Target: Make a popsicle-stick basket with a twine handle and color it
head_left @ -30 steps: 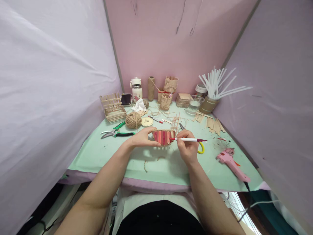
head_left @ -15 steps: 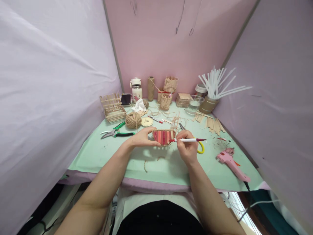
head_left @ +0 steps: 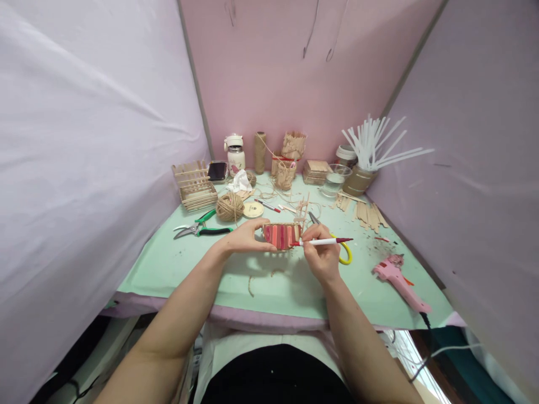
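Between thumb and fingers, my left hand (head_left: 248, 235) grips the left end of a small craft-stick piece (head_left: 281, 237) with red, pink and brown stripes and a twine-like rim. My right hand (head_left: 322, 255) pinches a white marker (head_left: 323, 242) with a dark red end, held nearly level. Its red tip meets the right part of the striped face, where a pale, uncoloured stick shows. Just behind my right hand lie yellow-handled scissors (head_left: 347, 255), partly covered by it. A small stick frame (head_left: 302, 209) stands behind the striped piece.
Green-handled pruners (head_left: 202, 229), a twine ball (head_left: 229, 207) and a slatted stick basket (head_left: 197, 193) are at left. A pink glue gun (head_left: 400, 283) lies at right, its cord over the edge. Behind are loose craft sticks (head_left: 370, 216) and a water bowl (head_left: 336, 180).
My right hand and the marker have shifted slightly left and down across the striped face. My left hand and the piece stay almost where they were.
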`<state>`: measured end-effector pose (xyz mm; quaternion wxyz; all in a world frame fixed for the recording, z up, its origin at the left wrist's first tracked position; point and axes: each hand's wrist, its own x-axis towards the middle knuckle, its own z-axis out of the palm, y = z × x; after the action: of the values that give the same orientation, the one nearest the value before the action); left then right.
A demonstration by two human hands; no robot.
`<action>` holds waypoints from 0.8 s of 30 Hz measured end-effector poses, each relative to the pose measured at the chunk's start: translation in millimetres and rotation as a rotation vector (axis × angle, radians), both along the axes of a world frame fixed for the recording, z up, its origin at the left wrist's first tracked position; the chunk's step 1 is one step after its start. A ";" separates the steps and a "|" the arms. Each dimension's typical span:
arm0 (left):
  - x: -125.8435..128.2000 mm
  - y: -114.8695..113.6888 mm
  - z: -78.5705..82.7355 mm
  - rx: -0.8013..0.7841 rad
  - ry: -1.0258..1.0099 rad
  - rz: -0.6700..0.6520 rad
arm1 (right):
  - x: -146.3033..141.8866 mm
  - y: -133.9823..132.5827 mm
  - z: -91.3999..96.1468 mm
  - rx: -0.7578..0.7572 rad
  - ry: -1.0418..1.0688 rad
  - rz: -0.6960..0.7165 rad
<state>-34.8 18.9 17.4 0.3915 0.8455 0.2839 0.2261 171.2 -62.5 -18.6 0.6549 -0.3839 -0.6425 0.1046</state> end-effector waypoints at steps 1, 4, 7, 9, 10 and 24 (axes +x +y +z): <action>0.0 0.2 -0.1 -0.002 -0.002 -0.001 | -0.1 -0.4 0.4 -0.002 -0.008 0.008; 0.0 0.5 -0.1 -0.003 -0.001 -0.001 | -0.8 -0.7 1.2 -0.010 -0.016 0.009; 0.2 0.0 0.4 0.003 0.009 0.007 | -1.2 0.3 1.1 -0.028 0.011 -0.030; 0.3 -0.5 0.6 0.009 0.013 0.013 | -1.1 0.9 0.9 -0.033 0.024 -0.045; 0.4 -0.7 0.6 0.011 0.010 0.013 | -1.0 1.0 0.9 -0.031 0.022 -0.042; 0.1 -0.8 0.7 -0.007 0.002 0.015 | -1.9 -0.2 2.5 -0.027 0.014 -0.049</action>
<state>-34.8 18.0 18.1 0.3924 0.8423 0.2916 0.2270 169.3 -62.7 -16.1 0.6564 -0.4075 -0.6270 0.0998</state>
